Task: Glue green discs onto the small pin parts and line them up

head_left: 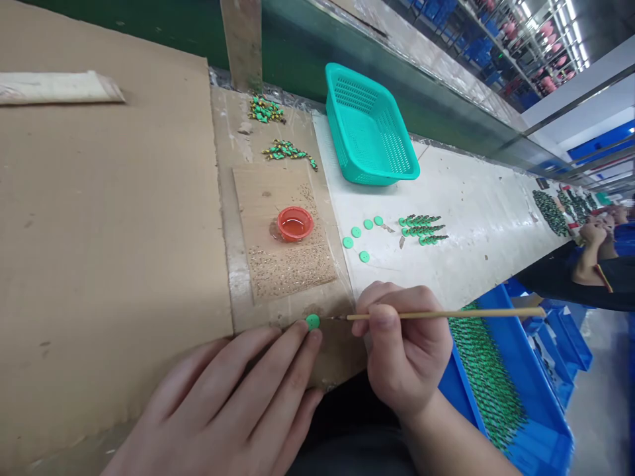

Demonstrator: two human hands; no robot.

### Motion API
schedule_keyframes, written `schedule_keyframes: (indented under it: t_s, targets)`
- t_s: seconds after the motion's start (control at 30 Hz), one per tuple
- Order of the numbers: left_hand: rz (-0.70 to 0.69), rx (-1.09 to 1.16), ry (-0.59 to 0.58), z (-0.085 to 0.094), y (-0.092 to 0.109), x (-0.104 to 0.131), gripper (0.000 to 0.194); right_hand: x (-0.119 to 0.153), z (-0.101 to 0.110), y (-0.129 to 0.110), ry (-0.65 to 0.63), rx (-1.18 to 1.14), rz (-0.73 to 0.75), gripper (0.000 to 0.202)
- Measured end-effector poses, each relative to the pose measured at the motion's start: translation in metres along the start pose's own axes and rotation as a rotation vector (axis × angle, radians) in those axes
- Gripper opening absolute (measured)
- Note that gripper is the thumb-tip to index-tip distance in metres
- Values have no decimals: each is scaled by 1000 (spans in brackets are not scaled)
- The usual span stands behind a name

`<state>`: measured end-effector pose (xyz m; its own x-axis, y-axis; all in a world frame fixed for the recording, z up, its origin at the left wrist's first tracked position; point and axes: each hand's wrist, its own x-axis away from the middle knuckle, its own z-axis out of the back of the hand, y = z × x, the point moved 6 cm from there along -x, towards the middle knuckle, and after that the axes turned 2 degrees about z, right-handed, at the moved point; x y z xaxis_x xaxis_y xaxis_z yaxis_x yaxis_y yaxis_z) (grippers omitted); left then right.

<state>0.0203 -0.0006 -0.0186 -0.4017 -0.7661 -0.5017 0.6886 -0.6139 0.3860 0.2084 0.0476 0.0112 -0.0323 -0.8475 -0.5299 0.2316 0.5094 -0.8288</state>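
My left hand (233, 403) lies flat on the cardboard, its fingertips touching the edge of a green button (312, 322). In my right hand (404, 344) is a thin wooden paintbrush (461, 313), pinched near its tip, which points left at the button with a small gap. Beyond the hands, a small red cup (295, 223) of liquid sits on a speckled cardboard piece (292, 281). Several loose green buttons (356, 232) lie on the white surface to the right of it, beside a few green beaded pieces (421, 230) with buttons at their ends.
A turquoise basket (372, 139) stands at the back. Small piles of green and gold pieces (268, 110) lie left of it. At my right is a blue bin (540, 416) holding many green strands (489, 377). Another person's hands (592, 235) work at the far right.
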Motion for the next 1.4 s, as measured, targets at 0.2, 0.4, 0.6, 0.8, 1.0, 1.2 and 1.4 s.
schedule_keyframes:
  t_s: [0.2, 0.4, 0.6, 0.8, 1.0, 1.2, 1.4]
  targets:
    - [-10, -55, -64, 1, 3, -2, 46, -2, 7, 4, 115, -32, -72, 22]
    - [-38, -95, -56, 4, 9, -12, 40, 4, 13, 5, 56, -15, -93, 18]
    - [-111, -117, -65, 10, 13, -17, 32, 6, 4, -6, -179, 108, 96, 12]
    - [-92, -99, -97, 8, 12, -15, 33, 6, 1, -10, -218, 168, 181, 14]
    - [-73, -101, -109, 5, 11, -16, 33, 7, -2, -14, -268, 224, 224, 15]
    - [-89, -150, -127, 5, 13, -18, 35, 9, -3, -16, -253, 220, 226, 15]
    - [-88, -154, -163, 1, 12, -13, 38, 9, -3, -16, -240, 194, 232, 14]
